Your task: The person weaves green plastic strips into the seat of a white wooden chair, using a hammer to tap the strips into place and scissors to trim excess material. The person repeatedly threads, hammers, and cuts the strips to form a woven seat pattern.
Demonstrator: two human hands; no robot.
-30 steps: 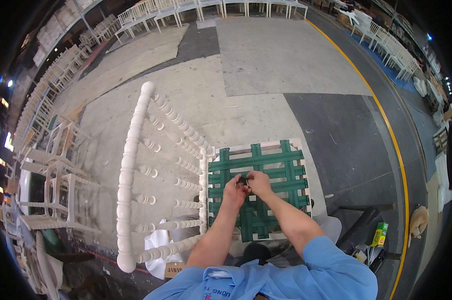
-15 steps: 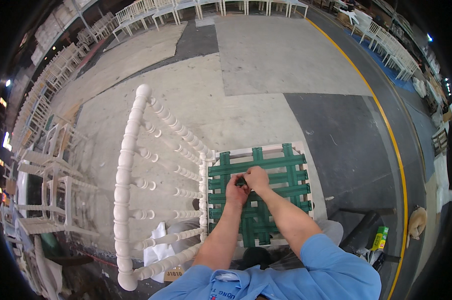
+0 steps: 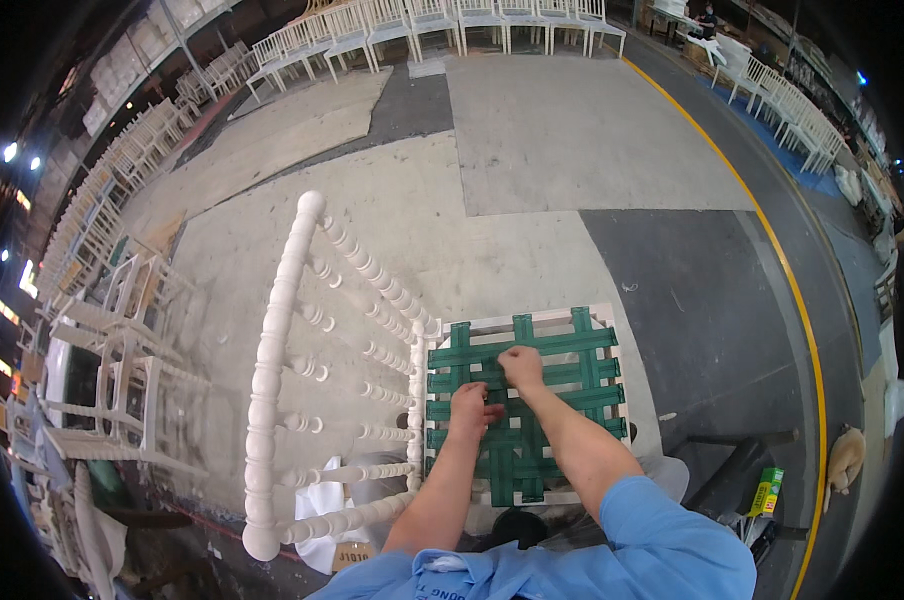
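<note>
The person's two hands above the seat of a white chair (image 3: 263,420), seen from the head. The chair is directly before the person, its seat frame (image 3: 606,316) low in the middle of the view and its back, with turned bead-like posts, on the left. Green straps (image 3: 557,346) cross over and under one another across the frame, with square gaps between.

The left hand (image 3: 471,410) is over the strap crossings, nearer the person, its fingers loosely bent and partly parted. The right hand (image 3: 520,367) lies a little farther off and to the right, its fingers curled inward and pointing down toward a strap. The hands are near each other but apart. Whether either pinches a strap or a small part cannot be told, as the fingers hide their tips.

Surroundings: on the floor at right, a green and yellow box (image 3: 767,492); at left, stacked chairs (image 3: 122,405); beneath the chair back, a white cloth (image 3: 315,512); beyond, a row of white chairs (image 3: 427,20).
</note>
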